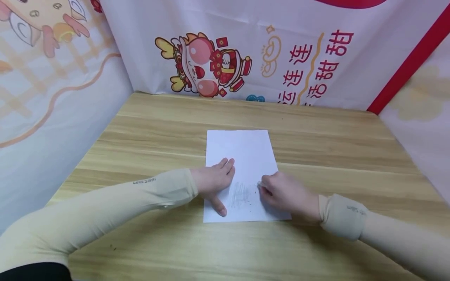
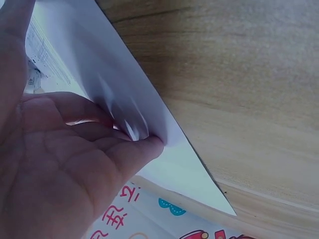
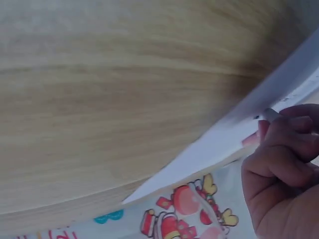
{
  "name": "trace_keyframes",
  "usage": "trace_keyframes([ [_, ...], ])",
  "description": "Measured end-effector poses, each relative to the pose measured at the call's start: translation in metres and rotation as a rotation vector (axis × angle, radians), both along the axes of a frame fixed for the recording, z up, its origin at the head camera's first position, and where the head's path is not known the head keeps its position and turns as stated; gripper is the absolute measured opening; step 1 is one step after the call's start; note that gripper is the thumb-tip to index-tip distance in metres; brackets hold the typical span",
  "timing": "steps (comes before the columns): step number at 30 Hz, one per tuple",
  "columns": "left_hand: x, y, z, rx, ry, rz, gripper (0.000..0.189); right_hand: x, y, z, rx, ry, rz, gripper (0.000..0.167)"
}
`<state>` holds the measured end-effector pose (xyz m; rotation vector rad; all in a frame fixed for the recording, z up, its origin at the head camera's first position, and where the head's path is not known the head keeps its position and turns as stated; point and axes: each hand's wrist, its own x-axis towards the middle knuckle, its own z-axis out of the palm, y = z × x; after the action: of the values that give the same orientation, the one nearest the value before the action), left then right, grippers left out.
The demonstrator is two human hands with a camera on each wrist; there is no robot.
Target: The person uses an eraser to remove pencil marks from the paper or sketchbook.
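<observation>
A white sheet of paper [image 1: 239, 150] lies on the wooden table, with a patch of grey pencil shading [image 1: 240, 195] on its lower half and small dark crumbs around it. My left hand [image 1: 215, 180] rests on the sheet's left side, fingers extended and thumb spread toward the near edge. At the right of the shading, my right hand [image 1: 286, 193] pinches a small white eraser [image 1: 260, 184] between curled fingers. The eraser [image 2: 34, 79] shows a 4B marking in the left wrist view. Most of it is hidden by the fingers in the right wrist view.
The wooden table [image 1: 151, 136] extends around the sheet on all sides. A few dark specks [image 1: 113, 247] lie near its front left. Behind it hangs a white cloth [image 1: 140, 23] printed with a cartoon figure and red characters; another patterned cloth [image 1: 70, 89] hangs at the left.
</observation>
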<state>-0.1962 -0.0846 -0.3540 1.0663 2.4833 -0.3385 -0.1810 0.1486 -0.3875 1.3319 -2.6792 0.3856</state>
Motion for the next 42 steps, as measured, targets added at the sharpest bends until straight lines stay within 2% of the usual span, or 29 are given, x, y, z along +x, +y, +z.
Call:
trace_keyframes([
  [2,0.0,0.0,-0.001,0.0,-0.012,0.005,0.131,0.004,-0.005,0.0,0.019,0.009,0.007,0.029],
  [8,0.0,0.0,0.0,0.015,0.011,-0.021,0.129,0.044,-0.036,-0.004,-0.016,0.098,0.167,0.018],
  [10,0.0,0.001,0.0,0.014,0.021,-0.032,0.129,0.05,-0.038,-0.003,-0.023,0.122,0.169,0.018],
  [13,0.0,0.002,0.002,0.01,0.023,-0.035,0.129,0.043,-0.027,0.0,-0.026,0.09,0.119,0.02],
  [16,-0.001,0.002,0.004,0.002,0.022,-0.039,0.129,0.025,-0.007,0.003,-0.018,0.001,0.043,0.024],
  [19,-0.002,0.003,0.004,-0.008,0.023,-0.038,0.129,0.005,0.011,0.006,-0.002,-0.046,-0.04,0.028],
  [22,-0.003,0.003,0.004,-0.019,0.022,-0.03,0.129,-0.006,0.019,0.008,0.039,0.006,-0.064,0.029],
  [25,-0.003,0.003,0.004,-0.025,0.027,-0.031,0.129,-0.006,0.015,0.01,0.076,0.047,-0.042,0.03],
  [28,-0.003,0.002,0.004,-0.008,0.031,-0.035,0.129,0.001,0.008,0.011,0.099,0.075,-0.034,0.031],
  [35,-0.003,0.0,0.001,0.045,0.026,-0.03,0.129,0.02,-0.01,0.009,0.045,-0.028,0.046,0.026],
  [37,-0.003,-0.001,-0.001,0.057,0.03,-0.029,0.129,0.02,-0.012,0.008,0.022,-0.042,0.015,0.028],
  [39,-0.003,-0.001,-0.002,0.069,0.028,-0.024,0.129,0.018,-0.011,0.007,0.018,-0.043,-0.053,0.03],
  [42,-0.003,-0.001,-0.005,0.074,0.013,-0.018,0.129,0.017,-0.008,0.005,0.062,-0.014,-0.096,0.027],
])
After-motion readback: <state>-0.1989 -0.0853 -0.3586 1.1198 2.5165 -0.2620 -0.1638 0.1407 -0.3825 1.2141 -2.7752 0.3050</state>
